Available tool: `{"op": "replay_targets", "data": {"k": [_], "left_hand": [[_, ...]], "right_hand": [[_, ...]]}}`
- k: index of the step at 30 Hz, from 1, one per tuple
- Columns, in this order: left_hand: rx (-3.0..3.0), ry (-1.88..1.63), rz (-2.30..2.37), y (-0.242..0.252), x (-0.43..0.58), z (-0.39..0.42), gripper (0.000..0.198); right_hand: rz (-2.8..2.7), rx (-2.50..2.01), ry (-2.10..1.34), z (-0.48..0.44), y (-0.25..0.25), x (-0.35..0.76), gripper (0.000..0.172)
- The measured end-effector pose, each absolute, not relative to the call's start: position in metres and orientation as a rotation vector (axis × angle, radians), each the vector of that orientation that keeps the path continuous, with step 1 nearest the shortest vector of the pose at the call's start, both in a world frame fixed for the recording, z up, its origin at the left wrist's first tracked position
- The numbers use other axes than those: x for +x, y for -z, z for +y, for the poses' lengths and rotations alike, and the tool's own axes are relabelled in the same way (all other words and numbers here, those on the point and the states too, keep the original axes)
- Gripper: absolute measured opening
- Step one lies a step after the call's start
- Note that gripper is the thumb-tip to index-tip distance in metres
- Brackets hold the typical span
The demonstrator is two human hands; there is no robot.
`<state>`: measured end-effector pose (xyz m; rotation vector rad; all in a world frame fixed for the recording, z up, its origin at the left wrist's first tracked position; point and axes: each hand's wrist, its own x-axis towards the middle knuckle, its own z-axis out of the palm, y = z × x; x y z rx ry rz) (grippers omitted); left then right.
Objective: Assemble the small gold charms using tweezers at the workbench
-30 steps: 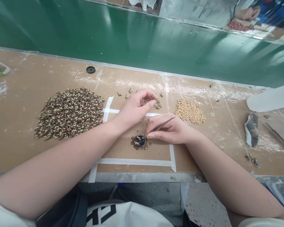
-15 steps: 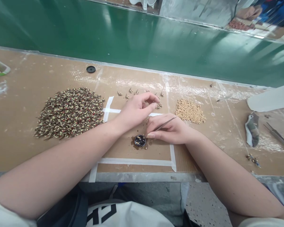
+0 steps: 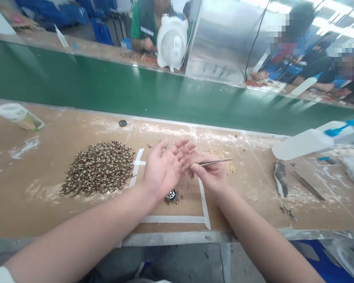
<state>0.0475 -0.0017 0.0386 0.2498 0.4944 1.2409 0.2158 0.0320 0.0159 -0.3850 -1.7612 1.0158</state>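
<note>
Two bare hands hover over a tan paper-covered counter (image 3: 38, 212): the left hand (image 3: 162, 169) is held open, fingers spread, while the right hand (image 3: 209, 177) pinches slender steel tweezers (image 3: 216, 161). A small round black dish (image 3: 171, 195) sits just below, inside white tape (image 3: 174, 219); a careless wrist sweep could knock it or scatter the nearby mottled brown bead heap (image 3: 98, 168).
</note>
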Motion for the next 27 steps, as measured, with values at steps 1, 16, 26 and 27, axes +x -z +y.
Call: {"op": "replay_targets", "data": {"k": [1, 16, 26, 27], "left_hand": [[0.148, -1.229, 0.439, -0.044, 0.049, -0.008, 0.055], [-0.129, -1.479, 0.310, -0.088, 0.054, -0.090, 0.042], [-0.096, -1.670, 0.222, -0.092, 0.037, -0.129, 0.044], [-0.066, -1.636, 0.272, -0.090, 0.038, -0.137, 0.045]], "right_hand": [[-1.799, -0.409, -0.971, 0.026, -0.022, 0.211, 0.018], [-1.876, -0.671, -0.824, -0.077, -0.065, 0.211, 0.006], [-1.841, -0.432, -0.637, -0.121, -0.071, 0.188, 0.025], [-1.868, -0.379, -0.580, -0.121, -0.070, 0.182, 0.027]]}}
